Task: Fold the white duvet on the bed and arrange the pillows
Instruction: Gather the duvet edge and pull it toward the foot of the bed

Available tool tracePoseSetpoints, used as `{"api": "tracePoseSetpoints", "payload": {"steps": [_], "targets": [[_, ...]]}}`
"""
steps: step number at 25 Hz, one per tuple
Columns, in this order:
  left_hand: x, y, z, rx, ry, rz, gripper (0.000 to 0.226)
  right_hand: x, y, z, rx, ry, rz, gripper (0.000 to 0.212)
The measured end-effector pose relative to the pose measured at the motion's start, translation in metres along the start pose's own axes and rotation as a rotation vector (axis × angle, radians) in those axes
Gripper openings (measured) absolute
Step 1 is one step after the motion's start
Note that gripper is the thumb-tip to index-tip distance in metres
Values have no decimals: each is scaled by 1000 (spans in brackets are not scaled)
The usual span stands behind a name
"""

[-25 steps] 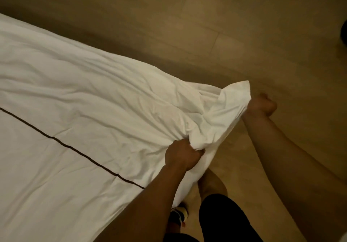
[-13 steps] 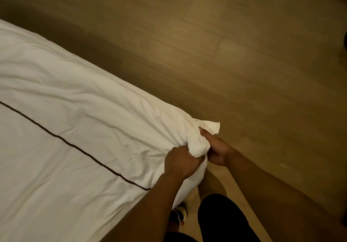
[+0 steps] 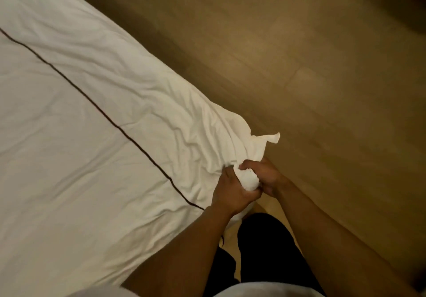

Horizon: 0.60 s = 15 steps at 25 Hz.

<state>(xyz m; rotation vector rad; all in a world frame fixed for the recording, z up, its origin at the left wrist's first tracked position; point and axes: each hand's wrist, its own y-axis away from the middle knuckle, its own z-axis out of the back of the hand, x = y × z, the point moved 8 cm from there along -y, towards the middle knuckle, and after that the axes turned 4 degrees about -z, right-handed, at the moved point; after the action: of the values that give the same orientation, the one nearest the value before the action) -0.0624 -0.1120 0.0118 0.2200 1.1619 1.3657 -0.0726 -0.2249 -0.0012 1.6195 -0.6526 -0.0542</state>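
Floor (image 3: 322,78) of pale wood ran beside the bed on the right, bare and dim. Black trousers (image 3: 265,250) showed below the arms. No writing or label could be read anywhere. The duvet (image 3: 92,135) lay spread over the bed, white and creased, with a thin dark stripe (image 3: 110,121) crossing it on a slant. Its near corner was bunched at the bed's edge. The left hand (image 3: 230,193) was closed tight around that wad of cloth; the right hand (image 3: 265,177) was clenched on the same wad, touching the left. A loose tip (image 3: 272,138) of fabric stuck out just above the hands.
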Motion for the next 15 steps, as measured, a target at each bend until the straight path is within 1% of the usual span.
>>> {"api": "tracePoseSetpoints", "payload": {"steps": [2,3,5,7,8,10,11,13,14,15], "targets": [[0,35,29,-110,105,1,108,10,26,-27,21,95,74,38],[4,52,42,-164,164,-9,114,14,40,-45,41,167,111,38],[28,83,61,-216,308,-7,119,13,66,-88,109,328,167,49],[63,109,69,-180,444,51,121,0,84,-133,181,503,209,62],[79,121,74,-135,521,72,120,-5,93,-155,206,587,236,62],[115,156,99,-74,766,27,103,-23,120,-212,266,756,301,61],[131,179,116,-44,969,13,91,-35,133,-241,297,831,326,61],[175,230,149,-8,1381,99,72,-64,160,-298,342,939,361,57],[204,256,167,-54,1462,163,69,-82,176,-326,354,978,386,56],[231,279,185,-113,1487,206,69,-100,191,-355,381,1013,402,57]]}}
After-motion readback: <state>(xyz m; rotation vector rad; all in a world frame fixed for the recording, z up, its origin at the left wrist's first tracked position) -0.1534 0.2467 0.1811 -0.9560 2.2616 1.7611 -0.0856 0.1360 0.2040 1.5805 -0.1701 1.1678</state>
